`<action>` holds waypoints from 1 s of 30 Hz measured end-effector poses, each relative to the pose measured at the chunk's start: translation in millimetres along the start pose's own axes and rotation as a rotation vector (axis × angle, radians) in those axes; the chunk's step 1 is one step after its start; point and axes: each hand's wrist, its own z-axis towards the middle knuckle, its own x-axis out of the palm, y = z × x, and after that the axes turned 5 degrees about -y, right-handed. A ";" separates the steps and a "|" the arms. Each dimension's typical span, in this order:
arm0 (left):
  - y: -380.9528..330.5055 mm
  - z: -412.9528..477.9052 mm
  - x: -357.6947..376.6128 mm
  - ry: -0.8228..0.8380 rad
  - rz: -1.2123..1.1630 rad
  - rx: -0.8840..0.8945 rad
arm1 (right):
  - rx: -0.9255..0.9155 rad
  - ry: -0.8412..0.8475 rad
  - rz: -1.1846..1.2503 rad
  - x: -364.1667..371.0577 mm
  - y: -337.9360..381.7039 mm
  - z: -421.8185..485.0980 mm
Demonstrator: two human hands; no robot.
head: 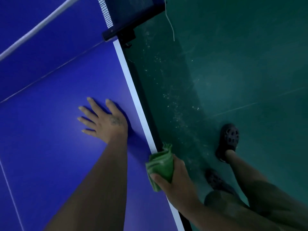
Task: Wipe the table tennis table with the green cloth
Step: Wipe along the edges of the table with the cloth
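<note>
Dark green floor [233, 64] fills the right of the scene, scuffed and speckled with pale spots. The blue table tennis table [50, 77] fills the left, with its white edge line [133, 90] running from far to near. The net [106, 12] and its black clamp [120, 30] sit at the far end.

My left hand [103, 120] lies flat on the blue top just inside the edge line, fingers straight and spread, holding nothing. My right hand [176, 180] is at the near right edge of the table, thumb and fingers closed round the green cloth [161, 165].

Judgement: the step in hand is wiping the side edge. It would be done well by keeping the cloth pressed to the line, drawing it in one direction along the edge, and letting the left hand brace without smearing wiped ground.

The cloth is bunched and creased into a thick wad, with one corner sticking up towards the far side. It overlaps the white line. Whether it is damp, I cannot tell.
</note>
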 end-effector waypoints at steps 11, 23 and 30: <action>-30.3 40.7 1.8 -0.027 0.009 0.019 | -0.037 -0.160 0.156 23.1 117.0 113.6; -33.6 41.8 2.3 -0.054 0.012 0.013 | -0.196 -0.205 0.063 32.1 261.1 259.7; -30.2 39.8 1.9 -0.075 0.018 0.028 | -0.206 -0.082 -0.050 5.8 155.1 162.1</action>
